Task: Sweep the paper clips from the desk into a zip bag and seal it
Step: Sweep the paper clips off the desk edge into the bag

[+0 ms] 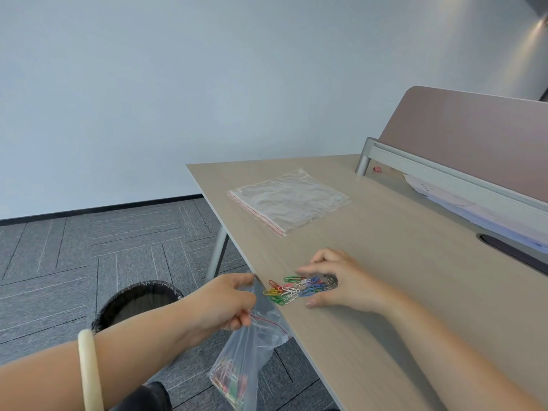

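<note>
A pile of coloured paper clips (292, 289) lies on the light wooden desk (385, 292) close to its left edge. My right hand (335, 280) rests on the desk just right of the pile, fingers curled over its far side and touching the clips. My left hand (225, 304) grips the mouth of a clear zip bag (246, 360) that hangs below the desk edge beside the pile. Several coloured clips sit at the bottom of that bag.
A second, flat zip bag (289, 200) with a red strip lies farther back on the desk. A pink divider panel (474, 134) runs along the right. A black waste bin (133, 301) stands on the grey carpet under my left arm. A cable slot (510, 250) opens at the right.
</note>
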